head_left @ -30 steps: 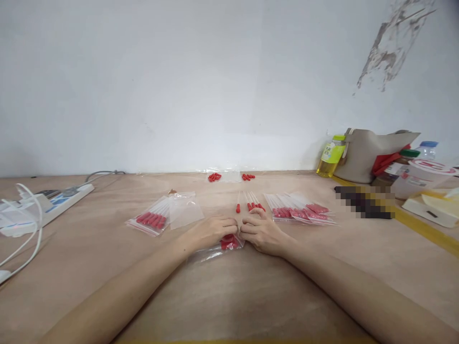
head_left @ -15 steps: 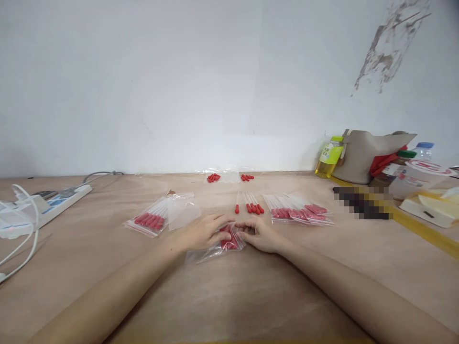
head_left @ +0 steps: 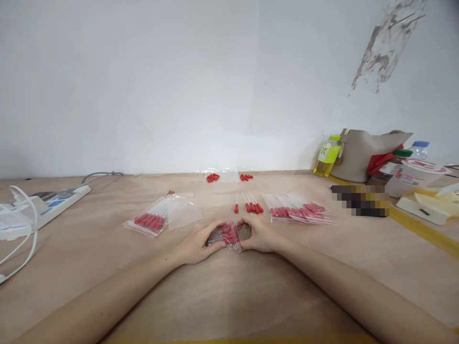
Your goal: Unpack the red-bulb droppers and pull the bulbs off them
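Observation:
Between my two hands is a clear zip bag (head_left: 231,234) of glass droppers with red rubber bulbs. My left hand (head_left: 201,242) grips its left part, thumb in front and fingers behind, over the glass tubes. At the right end, by the bag's mouth, my right hand (head_left: 258,234) pinches the edge between thumb and fingers. Just beyond lie several loose droppers (head_left: 253,208), bulbs toward me, and a single dropper (head_left: 236,209) apart from them. Filled bags of droppers (head_left: 297,210) overlap on the right. Another filled bag (head_left: 148,220) and a flat clear bag (head_left: 183,212) lie left.
Red bulbs (head_left: 213,177) and more red bulbs (head_left: 246,177) sit near the wall, with clear plastic between. A power strip (head_left: 60,208) with white cables is at left. At right stand a yellow drink bottle (head_left: 325,160), a grey bag (head_left: 355,160) and a plastic tub (head_left: 412,179).
My left hand has gone from lying over the bag to gripping its left part. My right hand's thumb and fingers have spread along the right edge. The bag has straightened, showing more red bulbs.

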Tool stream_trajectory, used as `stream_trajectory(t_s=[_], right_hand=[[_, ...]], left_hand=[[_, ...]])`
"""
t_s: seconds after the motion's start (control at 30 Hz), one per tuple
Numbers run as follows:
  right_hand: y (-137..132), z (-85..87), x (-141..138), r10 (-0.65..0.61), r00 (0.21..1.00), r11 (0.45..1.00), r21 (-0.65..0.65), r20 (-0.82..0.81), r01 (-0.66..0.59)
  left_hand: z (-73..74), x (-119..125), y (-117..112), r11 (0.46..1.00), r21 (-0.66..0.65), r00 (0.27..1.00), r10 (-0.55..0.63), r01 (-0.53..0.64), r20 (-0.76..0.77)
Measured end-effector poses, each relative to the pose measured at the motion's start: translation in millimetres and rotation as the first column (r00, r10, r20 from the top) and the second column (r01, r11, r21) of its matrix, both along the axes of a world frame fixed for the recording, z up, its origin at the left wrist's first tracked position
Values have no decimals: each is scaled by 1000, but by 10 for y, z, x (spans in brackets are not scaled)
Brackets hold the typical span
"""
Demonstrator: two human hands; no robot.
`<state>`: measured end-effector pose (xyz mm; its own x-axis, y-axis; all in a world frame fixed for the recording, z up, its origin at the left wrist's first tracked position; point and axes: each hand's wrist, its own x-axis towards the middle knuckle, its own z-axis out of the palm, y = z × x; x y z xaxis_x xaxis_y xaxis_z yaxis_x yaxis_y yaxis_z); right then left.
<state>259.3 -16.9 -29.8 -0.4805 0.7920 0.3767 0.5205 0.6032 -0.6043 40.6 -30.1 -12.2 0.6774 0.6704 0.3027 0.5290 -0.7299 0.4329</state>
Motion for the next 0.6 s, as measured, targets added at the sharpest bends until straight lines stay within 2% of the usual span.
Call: stream_trajectory(t_s=[0.13, 0.27, 0.47, 0.6], right_hand=[[10, -44, -39, -3, 996, 997, -79, -94, -4], [13, -74, -64, 45, 981, 992, -110, -190, -67], [-6, 61, 18, 127, 991, 991, -46, 41, -125], [-21, 101, 34, 145, 987, 989, -9, 62, -145]], left_hand=[[-42, 12, 34, 1000, -7, 999, 3, -2, 39], [-65, 9, 37, 1000, 3, 999, 16, -17, 44], [-24, 9, 4, 1000, -16, 1000, 18, -17, 5], [-58, -8, 16, 999, -23, 1000, 28, -28, -4]])
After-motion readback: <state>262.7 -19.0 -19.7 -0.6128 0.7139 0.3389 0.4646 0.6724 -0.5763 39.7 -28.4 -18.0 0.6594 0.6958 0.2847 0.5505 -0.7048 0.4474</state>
